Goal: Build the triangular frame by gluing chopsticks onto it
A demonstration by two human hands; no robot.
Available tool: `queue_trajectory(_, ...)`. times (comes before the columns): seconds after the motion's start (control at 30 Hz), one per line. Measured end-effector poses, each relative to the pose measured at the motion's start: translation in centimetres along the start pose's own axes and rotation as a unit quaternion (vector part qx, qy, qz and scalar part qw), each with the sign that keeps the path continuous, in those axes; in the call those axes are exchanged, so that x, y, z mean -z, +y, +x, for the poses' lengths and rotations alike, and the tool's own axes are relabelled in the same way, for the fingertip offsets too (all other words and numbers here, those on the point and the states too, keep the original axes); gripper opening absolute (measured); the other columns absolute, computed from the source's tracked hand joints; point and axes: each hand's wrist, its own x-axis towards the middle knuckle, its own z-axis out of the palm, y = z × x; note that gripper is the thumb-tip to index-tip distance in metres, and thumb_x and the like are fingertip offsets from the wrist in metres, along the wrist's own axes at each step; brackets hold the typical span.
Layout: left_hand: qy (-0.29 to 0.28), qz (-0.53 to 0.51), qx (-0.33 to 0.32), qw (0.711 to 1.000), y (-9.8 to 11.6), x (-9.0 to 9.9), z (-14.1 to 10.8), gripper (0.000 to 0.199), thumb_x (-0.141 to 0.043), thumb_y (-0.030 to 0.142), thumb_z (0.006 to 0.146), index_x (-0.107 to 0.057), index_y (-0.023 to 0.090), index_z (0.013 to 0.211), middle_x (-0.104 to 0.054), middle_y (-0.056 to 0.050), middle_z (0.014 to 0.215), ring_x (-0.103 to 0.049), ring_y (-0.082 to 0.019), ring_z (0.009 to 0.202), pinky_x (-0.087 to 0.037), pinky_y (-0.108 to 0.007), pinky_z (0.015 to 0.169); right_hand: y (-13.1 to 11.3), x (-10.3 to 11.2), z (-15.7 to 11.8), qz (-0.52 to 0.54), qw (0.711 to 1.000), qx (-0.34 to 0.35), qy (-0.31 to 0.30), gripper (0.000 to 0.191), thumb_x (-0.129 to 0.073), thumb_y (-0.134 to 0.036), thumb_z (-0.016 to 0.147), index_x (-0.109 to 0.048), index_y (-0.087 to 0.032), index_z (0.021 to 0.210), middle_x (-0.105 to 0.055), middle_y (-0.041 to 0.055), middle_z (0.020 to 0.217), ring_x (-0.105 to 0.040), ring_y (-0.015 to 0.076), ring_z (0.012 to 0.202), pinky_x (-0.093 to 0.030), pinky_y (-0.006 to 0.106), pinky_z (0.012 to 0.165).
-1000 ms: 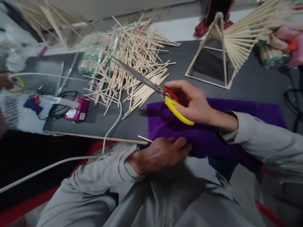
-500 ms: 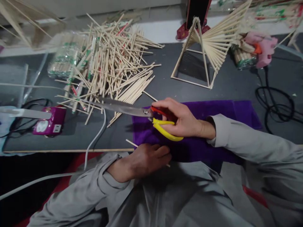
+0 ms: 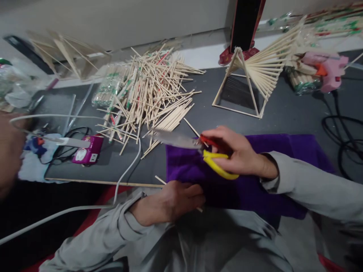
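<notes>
My right hand [image 3: 235,151] grips a pair of scissors [image 3: 217,166] by red and yellow handles, its long blades blurred and pointing left. They hang above a purple cloth [image 3: 181,160] on the grey table. Closer to my body, at the table's front edge, my left hand [image 3: 174,200] is closed around a thin wooden chopstick [image 3: 160,180]. Both ends of the chopstick stick out past the fingers; its middle is hidden. Beyond the cloth lies a large pile of loose chopsticks [image 3: 153,83], with a flatter bundle [image 3: 174,117] in front.
Behind my right hand stands a twisted chopstick frame [image 3: 249,83]. A pink glue gun [image 3: 330,70] rests at right, its black cable [image 3: 340,132] looping down. At left are a purple power adapter [image 3: 87,151], a white cord [image 3: 121,173] and another person's blurred hand [image 3: 10,151].
The scissors and my right hand have moved a little right, away from my left hand. The view has shifted, and another person's hand has come in at the left edge.
</notes>
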Motion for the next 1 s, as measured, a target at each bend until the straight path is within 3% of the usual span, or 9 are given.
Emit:
queue_trajectory(0.1, 0.009, -0.063, 0.005, 0.998, -0.3, 1.4, 0.2, 0.013, -0.048, 0.015, 0.097, -0.059, 0.019, 0.102, -0.062, 0.000, 0.091, -0.057, -0.008, 0.069, -0.043, -0.022, 0.056, 0.5, 1.6, 0.1, 0.051, 0.993, -0.060, 0.093, 0.048, -0.072, -0.019, 0.078, -0.058, -0.025, 0.124, -0.065, 0.0058, 0.115, -0.065, 0.0166, 0.096, -0.055, 0.032, 0.085)
queue_trajectory(0.2, 0.080, -0.042, 0.087, 0.992, -1.4, 3.7, 1.3, 0.027, -0.045, 0.013, 0.097, -0.057, 0.019, 0.120, -0.064, -0.002, 0.100, -0.063, -0.008, 0.079, -0.046, -0.017, 0.062, 0.9, 2.7, 0.2, 0.087, 0.981, -0.097, 0.142, 0.043, -0.075, -0.020, 0.076, -0.061, -0.025, 0.116, -0.068, 0.0039, 0.110, -0.066, 0.0177, 0.102, -0.054, 0.035, 0.092)
queue_trajectory(0.23, 0.125, 0.039, 0.135, 0.982, -2.0, 4.4, 2.0, 0.031, -0.045, 0.014, 0.096, -0.057, 0.021, 0.124, -0.064, -0.003, 0.103, -0.064, -0.010, 0.079, -0.045, -0.020, 0.060, 1.0, 3.0, 0.3, 0.093, 0.979, -0.105, 0.148, 0.042, -0.076, -0.021, 0.075, -0.062, -0.025, 0.114, -0.069, 0.0036, 0.109, -0.066, 0.0178, 0.101, -0.054, 0.036, 0.093)
queue_trajectory(0.37, 0.086, 0.237, 0.256, 0.933, -5.1, 5.6, 5.3, 0.038, -0.047, 0.022, 0.097, -0.056, 0.026, 0.133, -0.065, -0.006, 0.109, -0.063, -0.014, 0.067, -0.037, -0.026, 0.051, 1.1, 3.2, 0.2, 0.110, 0.974, -0.118, 0.159, 0.042, -0.077, -0.023, 0.074, -0.062, -0.026, 0.113, -0.070, 0.0032, 0.109, -0.067, 0.0183, 0.101, -0.054, 0.037, 0.094)
queue_trajectory(0.5, 0.016, 0.272, 0.241, 0.932, -7.4, 5.2, 7.0, 0.027, -0.047, 0.020, 0.097, -0.067, 0.025, 0.113, -0.067, -0.004, 0.110, -0.063, -0.015, 0.067, -0.033, -0.029, 0.050, 1.0, 3.0, 0.1, 0.102, 0.974, -0.136, 0.151, 0.044, -0.078, -0.022, 0.071, -0.062, -0.024, 0.112, -0.070, 0.0038, 0.109, -0.067, 0.0182, 0.100, -0.054, 0.037, 0.095)
queue_trajectory(0.6, 0.035, 0.295, 0.241, 0.924, -8.0, 5.8, 6.6, 0.027, -0.044, 0.018, 0.098, -0.068, 0.021, 0.111, -0.068, -0.005, 0.100, -0.064, -0.017, 0.073, -0.033, -0.029, 0.051, 1.1, 2.8, 0.0, 0.112, 0.974, -0.139, 0.143, 0.047, -0.079, -0.021, 0.069, -0.062, -0.023, 0.112, -0.070, 0.0045, 0.108, -0.067, 0.0182, 0.099, -0.054, 0.037, 0.094)
queue_trajectory(0.73, 0.055, 0.314, 0.268, 0.909, -8.3, 6.8, 5.8, 0.028, -0.046, 0.017, 0.095, -0.067, 0.020, 0.112, -0.068, -0.006, 0.100, -0.061, -0.016, 0.065, -0.029, -0.030, 0.048, 1.1, 2.8, 0.0, 0.118, 0.972, -0.142, 0.144, 0.047, -0.078, -0.020, 0.069, -0.062, -0.023, 0.113, -0.070, 0.0047, 0.110, -0.067, 0.0182, 0.100, -0.054, 0.037, 0.096)
queue_trajectory(0.87, 0.036, 0.283, 0.238, 0.928, -9.0, 5.9, 5.9, 0.028, -0.048, 0.022, 0.096, -0.067, 0.027, 0.117, -0.066, -0.005, 0.108, -0.059, -0.015, 0.063, -0.028, -0.029, 0.048, 1.0, 2.8, -0.1, 0.114, 0.971, -0.151, 0.145, 0.046, -0.078, -0.020, 0.070, -0.063, -0.023, 0.113, -0.070, 0.0050, 0.112, -0.067, 0.0187, 0.103, -0.054, 0.037, 0.097)
queue_trajectory(1.0, 0.011, 0.257, 0.248, 0.934, -9.6, 5.0, 6.1, 0.024, -0.047, 0.020, 0.096, -0.069, 0.020, 0.106, -0.066, -0.007, 0.105, -0.061, -0.014, 0.066, -0.031, -0.029, 0.051, 1.1, 2.7, -0.1, 0.117, 0.971, -0.152, 0.142, 0.047, -0.078, -0.019, 0.070, -0.062, -0.023, 0.115, -0.070, 0.0051, 0.113, -0.067, 0.0183, 0.103, -0.053, 0.037, 0.099)
